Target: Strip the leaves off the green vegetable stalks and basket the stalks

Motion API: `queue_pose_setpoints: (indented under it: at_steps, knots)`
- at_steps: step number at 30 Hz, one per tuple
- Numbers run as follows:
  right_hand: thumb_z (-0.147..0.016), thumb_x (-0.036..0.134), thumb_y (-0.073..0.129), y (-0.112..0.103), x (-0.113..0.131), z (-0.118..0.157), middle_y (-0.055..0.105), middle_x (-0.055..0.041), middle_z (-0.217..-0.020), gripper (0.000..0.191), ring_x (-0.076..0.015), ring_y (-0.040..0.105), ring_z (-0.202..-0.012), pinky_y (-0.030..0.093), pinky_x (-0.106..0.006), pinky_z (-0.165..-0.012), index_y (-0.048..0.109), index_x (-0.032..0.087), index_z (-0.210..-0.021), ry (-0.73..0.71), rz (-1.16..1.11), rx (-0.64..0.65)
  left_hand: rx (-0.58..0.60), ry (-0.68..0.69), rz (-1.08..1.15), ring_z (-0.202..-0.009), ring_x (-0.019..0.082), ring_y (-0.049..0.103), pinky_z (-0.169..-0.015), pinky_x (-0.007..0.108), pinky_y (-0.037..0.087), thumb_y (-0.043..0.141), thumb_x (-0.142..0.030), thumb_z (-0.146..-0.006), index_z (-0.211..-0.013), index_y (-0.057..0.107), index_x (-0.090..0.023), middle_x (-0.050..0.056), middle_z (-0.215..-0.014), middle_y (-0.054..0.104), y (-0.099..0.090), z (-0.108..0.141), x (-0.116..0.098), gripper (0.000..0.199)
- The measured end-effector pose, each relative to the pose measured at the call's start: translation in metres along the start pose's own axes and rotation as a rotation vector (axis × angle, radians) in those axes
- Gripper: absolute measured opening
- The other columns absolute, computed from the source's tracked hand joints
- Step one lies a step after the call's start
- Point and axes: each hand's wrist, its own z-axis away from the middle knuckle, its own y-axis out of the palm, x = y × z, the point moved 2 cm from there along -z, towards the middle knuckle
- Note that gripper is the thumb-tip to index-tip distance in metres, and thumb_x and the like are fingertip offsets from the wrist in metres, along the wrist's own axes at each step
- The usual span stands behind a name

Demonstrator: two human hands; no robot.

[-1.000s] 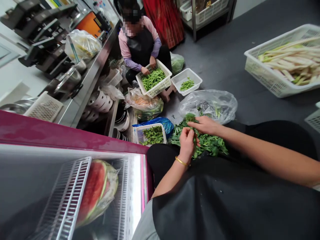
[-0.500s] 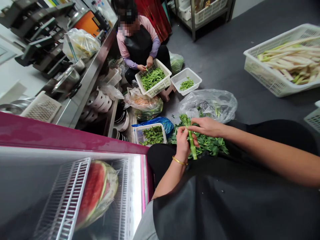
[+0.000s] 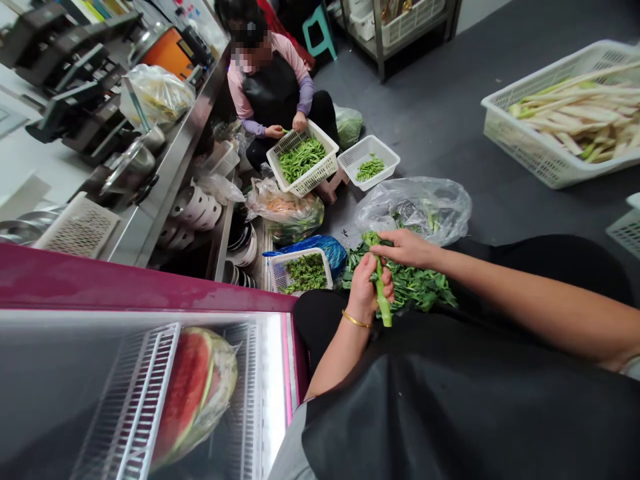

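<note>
My left hand (image 3: 363, 287) is wrapped round a thick green vegetable stalk (image 3: 383, 305), whose cut-looking lower end points down toward my lap. At the stalk's leafy top, my right hand (image 3: 409, 249) has its thumb and fingers closed on the tip; the exact contact is partly hidden. Under and behind both hands lies a heap of dark leafy greens (image 3: 425, 287). A clear plastic bag (image 3: 450, 207) with some greens inside sits just beyond my right hand. To the left of my left hand is a small white basket (image 3: 327, 267) of green tops.
Across from me, a seated person (image 3: 273, 87) handles green pods over a white basket (image 3: 325, 167). Beside it stands a smaller white basket (image 3: 393, 163). A basket of pale stalks (image 3: 545, 160) is at right. A lit fridge (image 3: 273, 373) holding watermelon (image 3: 187, 380) borders my left.
My left hand has shifted slightly down the stalk, and the stalk's lower end sits a little lower. Both hands keep hold. The whole view has turned slightly.
</note>
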Motion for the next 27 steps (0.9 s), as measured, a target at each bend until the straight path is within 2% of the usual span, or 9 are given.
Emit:
queue_pose_setpoints:
  at_steps: [2, 5, 7, 10, 13, 18, 22, 24, 27]
  knots:
    - [-0.087, 0.034, 0.043, 0.013, 0.012, 0.012, 0.051, -0.0015, -0.06, 0.026, -0.0134, 0.044, -0.057, 0.031, -0.025, -0.057, 0.043, 0.02, -0.066, -0.101, 0.038, -0.013, -0.094, -0.052, 0.075, -0.038, 0.007, 0.038, -0.038, 0.019, 0.033, 0.062, -0.049, -0.079, -0.078, 0.048, -0.02, -0.005, -0.054, 0.044, -0.002, -0.009, 0.004, 0.033]
    - [-0.089, 0.029, 0.039, 0.031, 0.029, 0.038, 0.054, -0.0035, -0.065, 0.024, -0.0156, 0.047, -0.063, 0.034, -0.027, -0.062, 0.05, 0.02, -0.07, -0.487, 0.123, 0.02, -0.286, -0.096, 0.204, -0.04, 0.006, 0.036, -0.04, 0.019, 0.031, 0.059, -0.04, -0.083, -0.069, 0.049, -0.016, -0.004, -0.052, 0.04, -0.016, -0.023, 0.003, 0.03]
    - [-0.094, 0.031, 0.038, 0.028, 0.021, 0.04, 0.056, -0.0046, -0.069, 0.027, -0.016, 0.049, -0.067, 0.036, -0.027, -0.066, 0.054, 0.019, -0.076, -0.528, 0.186, -0.031, -0.323, -0.053, 0.244, -0.042, 0.005, 0.037, -0.042, 0.018, 0.031, 0.06, -0.036, -0.083, -0.071, 0.052, -0.015, -0.004, -0.054, 0.041, -0.026, -0.03, -0.003, 0.025]
    - [-0.089, 0.038, 0.054, 0.004, -0.02, 0.016, 0.061, -0.0122, -0.085, 0.025, -0.0199, 0.053, -0.079, 0.039, -0.029, -0.071, 0.059, 0.014, -0.091, -0.153, 0.236, -0.133, -0.255, 0.078, 0.226, -0.048, 0.005, 0.042, -0.047, 0.017, 0.034, 0.065, -0.022, -0.078, -0.082, 0.057, -0.014, -0.003, -0.062, 0.047, -0.031, -0.033, -0.018, 0.012]
    - [-0.082, 0.045, 0.062, -0.012, -0.056, 0.001, 0.064, -0.0139, -0.092, 0.038, -0.0215, 0.055, -0.082, 0.042, -0.03, -0.07, 0.061, 0.011, -0.099, 0.021, 0.199, -0.095, -0.162, 0.182, 0.123, -0.057, 0.005, 0.049, -0.055, 0.017, 0.039, 0.07, -0.01, -0.068, -0.093, 0.062, -0.015, -0.002, -0.072, 0.055, -0.021, -0.032, -0.025, 0.027]
    - [-0.084, 0.057, 0.05, 0.009, -0.074, 0.031, 0.064, -0.0018, -0.071, 0.046, -0.0153, 0.056, -0.065, 0.043, -0.026, -0.059, 0.065, 0.014, -0.085, 0.287, -0.451, 0.029, 0.052, 0.02, -0.116, -0.064, 0.007, 0.054, -0.057, 0.019, 0.042, 0.075, -0.012, -0.062, -0.114, 0.062, -0.019, 0.002, -0.084, 0.062, 0.02, -0.03, 0.008, 0.054]
    - [-0.073, 0.056, 0.063, 0.001, -0.087, 0.073, 0.068, -0.0026, -0.076, 0.04, -0.0196, 0.061, -0.073, 0.049, -0.032, -0.069, 0.066, 0.016, -0.076, 0.475, -0.705, -0.189, 0.141, -0.141, -0.196, -0.069, 0.01, 0.057, -0.058, 0.021, 0.044, 0.079, -0.023, -0.064, -0.13, 0.053, -0.021, 0.004, -0.089, 0.064, 0.042, -0.036, 0.045, 0.071]
    - [-0.07, 0.055, 0.068, -0.031, -0.106, 0.099, 0.07, -0.0038, -0.083, 0.039, -0.021, 0.063, -0.076, 0.051, -0.034, -0.071, 0.068, 0.018, -0.082, 0.571, -0.759, -0.34, 0.247, -0.212, -0.258, -0.074, 0.014, 0.06, -0.061, 0.024, 0.047, 0.078, -0.031, -0.067, -0.132, 0.052, -0.02, 0.007, -0.092, 0.065, 0.045, -0.046, 0.058, 0.071]
    - [-0.059, 0.053, 0.077, -0.106, -0.164, 0.151, 0.068, -0.0053, -0.082, 0.04, -0.0199, 0.063, -0.069, 0.053, -0.035, -0.058, 0.065, 0.021, -0.081, 0.791, -0.762, -0.852, 0.384, -0.331, -0.465, -0.083, 0.02, 0.064, -0.069, 0.031, 0.051, 0.074, -0.039, -0.071, -0.124, 0.059, -0.016, 0.011, -0.098, 0.067, 0.034, -0.076, 0.07, 0.059]
